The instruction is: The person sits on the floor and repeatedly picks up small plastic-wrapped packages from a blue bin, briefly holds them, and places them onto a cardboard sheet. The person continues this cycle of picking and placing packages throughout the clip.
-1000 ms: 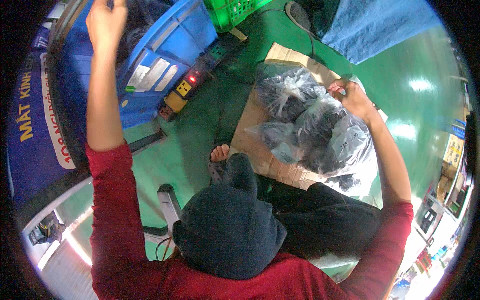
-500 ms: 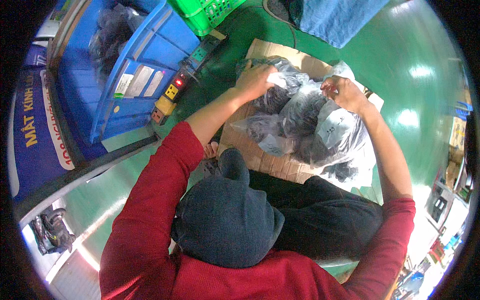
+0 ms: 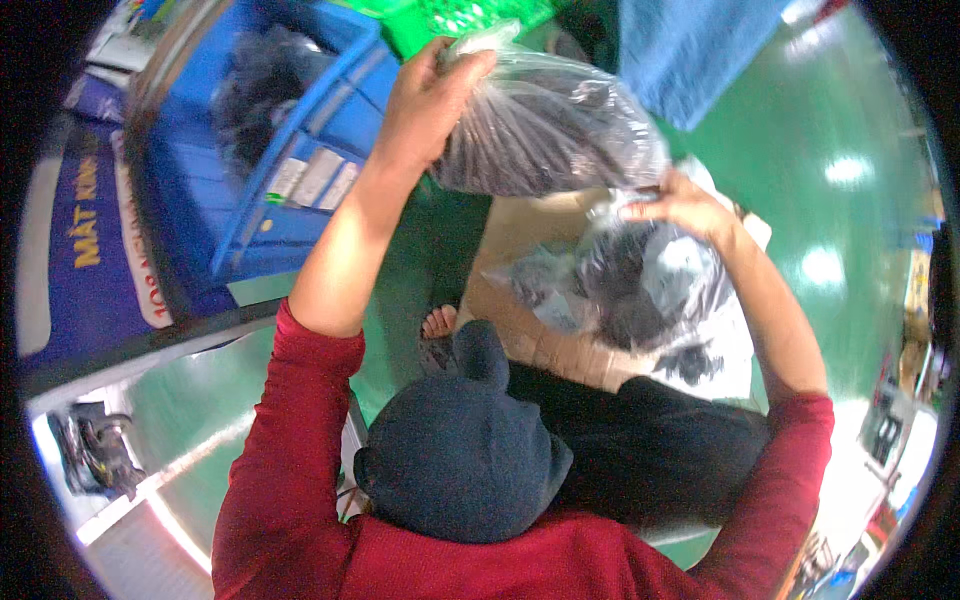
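One clear plastic bag of dark, indistinct contents point(image 3: 545, 130) hangs lifted, pinched at its top corner by the left hand point(image 3: 430, 95). Below it, the right hand point(image 3: 685, 205) rests spread on more clear bags point(image 3: 640, 285) piled on brown cardboard point(image 3: 520, 325), their contents unclear. Left of the raised hand stands a blue plastic crate point(image 3: 300, 180).

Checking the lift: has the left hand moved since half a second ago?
Yes. The left hand rose off the cardboard sheet toward the blue crate, lifting a clear bag.
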A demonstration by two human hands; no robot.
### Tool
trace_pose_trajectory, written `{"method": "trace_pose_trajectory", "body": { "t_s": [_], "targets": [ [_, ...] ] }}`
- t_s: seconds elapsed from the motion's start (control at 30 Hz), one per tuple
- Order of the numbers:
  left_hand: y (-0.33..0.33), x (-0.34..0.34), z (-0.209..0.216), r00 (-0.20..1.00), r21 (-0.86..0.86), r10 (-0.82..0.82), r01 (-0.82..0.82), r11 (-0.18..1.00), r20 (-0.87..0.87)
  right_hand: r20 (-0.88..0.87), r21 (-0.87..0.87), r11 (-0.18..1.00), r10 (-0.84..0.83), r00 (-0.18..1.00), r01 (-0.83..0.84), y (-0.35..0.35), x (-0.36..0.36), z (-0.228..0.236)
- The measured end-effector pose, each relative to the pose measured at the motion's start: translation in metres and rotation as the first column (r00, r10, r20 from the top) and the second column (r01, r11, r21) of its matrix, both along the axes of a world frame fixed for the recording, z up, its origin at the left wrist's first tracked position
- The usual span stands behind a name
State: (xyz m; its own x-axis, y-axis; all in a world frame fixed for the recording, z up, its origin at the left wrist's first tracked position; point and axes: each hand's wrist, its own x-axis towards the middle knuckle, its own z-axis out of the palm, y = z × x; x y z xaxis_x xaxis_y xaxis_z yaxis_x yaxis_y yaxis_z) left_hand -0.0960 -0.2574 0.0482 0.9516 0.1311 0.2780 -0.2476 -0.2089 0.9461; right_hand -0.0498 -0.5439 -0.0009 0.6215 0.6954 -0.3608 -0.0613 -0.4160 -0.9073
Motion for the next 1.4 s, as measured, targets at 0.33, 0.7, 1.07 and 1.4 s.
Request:
{"method": "trace_pose_trajectory", "body": {
  "t_s": [0.33,0.7,1.07,1.4],
  "targets": [
    [0.145,-0.063,0.096,0.946,-0.771,0.305,-0.274,0.575,-0.109,-0.251,0.019,0.987,0.159,0.955,-0.16,0.066,-0.021,0.026],
    [0.263,-0.045,0.074,0.741,-0.668,0.671,-0.501,0.55,-0.004,-0.289,0.014,0.997,0.078,0.954,-0.077,0.074,-0.008,0.013],
    [0.306,-0.003,-0.035,0.781,0.9,0.623,-0.301,0.314,0.044,0.231,-0.241,0.97,0.086,0.969,-0.028,0.006,0.033,0.025],
    [-0.092,-0.004,-0.069,0.948,0.384,-0.319,0.29,0.877,0.012,0.149,-0.721,0.685,0.304,0.941,-0.107,-0.093,0.007,-0.003]
  ]
}}
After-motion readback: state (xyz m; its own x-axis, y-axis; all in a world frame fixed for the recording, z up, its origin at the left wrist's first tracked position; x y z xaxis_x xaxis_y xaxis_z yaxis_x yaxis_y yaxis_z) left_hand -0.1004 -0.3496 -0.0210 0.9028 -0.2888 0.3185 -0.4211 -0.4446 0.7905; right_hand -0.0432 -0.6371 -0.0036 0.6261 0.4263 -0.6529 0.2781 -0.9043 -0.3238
